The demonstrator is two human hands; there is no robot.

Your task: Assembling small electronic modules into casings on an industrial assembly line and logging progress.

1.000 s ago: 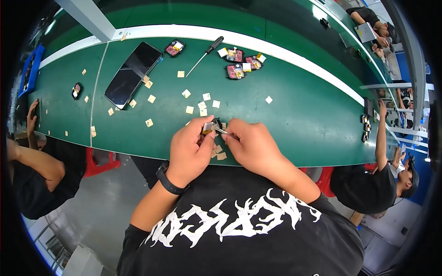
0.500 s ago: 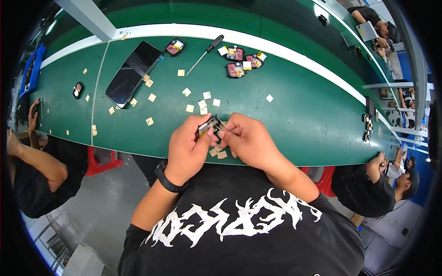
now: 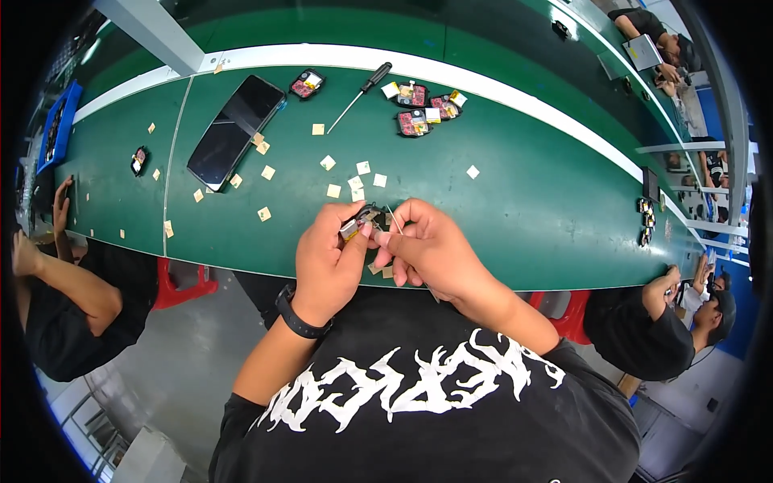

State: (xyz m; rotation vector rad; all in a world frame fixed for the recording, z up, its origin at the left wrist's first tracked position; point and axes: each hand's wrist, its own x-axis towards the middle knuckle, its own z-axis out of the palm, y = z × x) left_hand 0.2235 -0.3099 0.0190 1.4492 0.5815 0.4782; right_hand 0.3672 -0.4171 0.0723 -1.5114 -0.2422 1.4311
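Observation:
My left hand (image 3: 332, 248) closes its thumb and fingers around a small black electronic housing (image 3: 366, 217). A silver, battery-like part shows at the housing's left side. Close against it, my right hand (image 3: 431, 245) is in a pinch around a thin metal tool (image 3: 395, 220). Its slender shaft sticks up past the index finger; whether it is tweezers or a pick I cannot tell. Fingers cover most of the housing's inside and the point of contact. Below the hands lie a few pale square pads (image 3: 387, 272), partly hidden.
More square pads (image 3: 357, 183) are scattered over the green table (image 3: 515, 217). Farther back lie a large black phone-like device (image 3: 235, 133), a screwdriver (image 3: 360, 98) and several open housings with red boards (image 3: 413, 122). People sit at left (image 3: 68, 314) and right (image 3: 644, 330).
My right hand has shifted slightly, its lower fingers curling differently, and the metal shaft stands more upright. The housing has tilted a little in my left hand.

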